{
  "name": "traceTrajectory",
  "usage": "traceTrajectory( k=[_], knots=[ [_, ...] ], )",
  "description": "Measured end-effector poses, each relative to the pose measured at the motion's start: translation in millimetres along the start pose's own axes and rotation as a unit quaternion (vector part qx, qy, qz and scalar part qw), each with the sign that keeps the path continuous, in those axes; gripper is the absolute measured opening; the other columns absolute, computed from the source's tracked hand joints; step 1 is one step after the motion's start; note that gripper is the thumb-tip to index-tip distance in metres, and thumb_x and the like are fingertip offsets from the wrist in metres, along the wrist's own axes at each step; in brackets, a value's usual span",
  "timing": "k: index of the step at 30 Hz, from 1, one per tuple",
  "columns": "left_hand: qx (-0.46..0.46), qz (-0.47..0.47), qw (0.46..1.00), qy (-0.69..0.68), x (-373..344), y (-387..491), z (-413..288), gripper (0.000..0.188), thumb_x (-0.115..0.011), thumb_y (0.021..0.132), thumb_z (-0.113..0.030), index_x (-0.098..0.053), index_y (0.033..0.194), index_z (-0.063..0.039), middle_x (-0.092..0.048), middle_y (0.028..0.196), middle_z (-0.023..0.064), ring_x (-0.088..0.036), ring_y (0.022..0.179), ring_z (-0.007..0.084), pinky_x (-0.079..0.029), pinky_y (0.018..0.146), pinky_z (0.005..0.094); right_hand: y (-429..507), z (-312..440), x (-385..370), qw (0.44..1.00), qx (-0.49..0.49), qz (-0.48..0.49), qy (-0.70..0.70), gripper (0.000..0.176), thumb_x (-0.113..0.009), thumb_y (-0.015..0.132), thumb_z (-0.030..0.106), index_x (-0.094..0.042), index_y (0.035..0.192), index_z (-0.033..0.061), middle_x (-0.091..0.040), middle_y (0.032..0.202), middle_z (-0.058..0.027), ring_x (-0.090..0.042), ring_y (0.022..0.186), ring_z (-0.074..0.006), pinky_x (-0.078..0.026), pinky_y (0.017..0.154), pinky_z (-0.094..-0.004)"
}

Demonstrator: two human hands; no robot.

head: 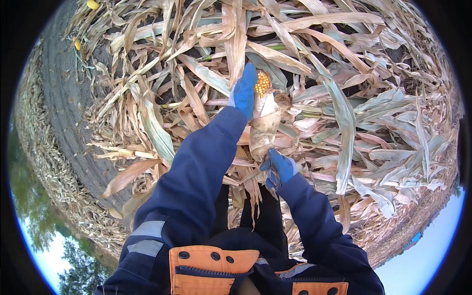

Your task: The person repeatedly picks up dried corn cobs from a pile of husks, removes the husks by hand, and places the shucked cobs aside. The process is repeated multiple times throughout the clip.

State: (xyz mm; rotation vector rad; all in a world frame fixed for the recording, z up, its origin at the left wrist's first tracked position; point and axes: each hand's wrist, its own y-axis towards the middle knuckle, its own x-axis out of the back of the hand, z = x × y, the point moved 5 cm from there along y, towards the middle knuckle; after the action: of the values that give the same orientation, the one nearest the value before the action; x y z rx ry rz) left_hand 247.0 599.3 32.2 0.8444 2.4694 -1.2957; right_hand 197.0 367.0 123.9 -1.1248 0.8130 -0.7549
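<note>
An ear of corn (262, 84) lies before me, its yellow-orange kernels bare at the far end. Pale dry husk (264, 129) still wraps its near part, with brown silk (283, 99) at the right. My left hand (245, 90), in a blue glove, grips the ear along its left side by the bared kernels; the fingers beneath are hidden. At the near end of the husk, my gloved right hand (280, 167) has its fingers curled around the base, and what lies inside the fingers is partly hidden.
Dry corn stalks and leaves (332, 121) lie in a deep tangle on all sides. Left of them runs a strip of bare soil (62, 107). Yellow corn ears (93, 4) lie at the far left, and a partly husked ear (125, 152) is closer.
</note>
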Motion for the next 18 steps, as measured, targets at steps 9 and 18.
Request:
traceTrajectory(
  k=[9, 18],
  knots=[
    [0.014, 0.079, 0.996, -0.028, -31, -14, 21, 0.043, -0.060, 0.104, -0.032, -0.064, 0.129, 0.002, -0.070, 0.118, 0.0101, -0.067, 0.104, 0.0186, -0.054, 0.098, 0.0334, 14, 194, -18, 0.701, 0.403, -0.211, -0.549, 0.059, -0.067, 0.094, 0.057, -0.064, 0.106, -0.0007, -0.064, 0.102, -0.0204, -0.065, 0.089, -0.0380, -0.053, 0.078, -0.0428],
    [0.073, 0.002, 0.996, -0.057, 38, 35, 52, 0.041, -0.059, 0.104, -0.034, -0.066, 0.128, -0.001, -0.071, 0.110, 0.0070, -0.070, 0.098, 0.0170, -0.056, 0.090, 0.0318, 9, 19, -22, 0.585, 0.134, 0.162, -0.783, 0.033, -0.054, 0.095, 0.032, -0.075, 0.099, 0.0068, -0.075, 0.087, -0.0166, -0.073, 0.081, -0.0365, -0.058, 0.076, -0.0512]
  ],
)
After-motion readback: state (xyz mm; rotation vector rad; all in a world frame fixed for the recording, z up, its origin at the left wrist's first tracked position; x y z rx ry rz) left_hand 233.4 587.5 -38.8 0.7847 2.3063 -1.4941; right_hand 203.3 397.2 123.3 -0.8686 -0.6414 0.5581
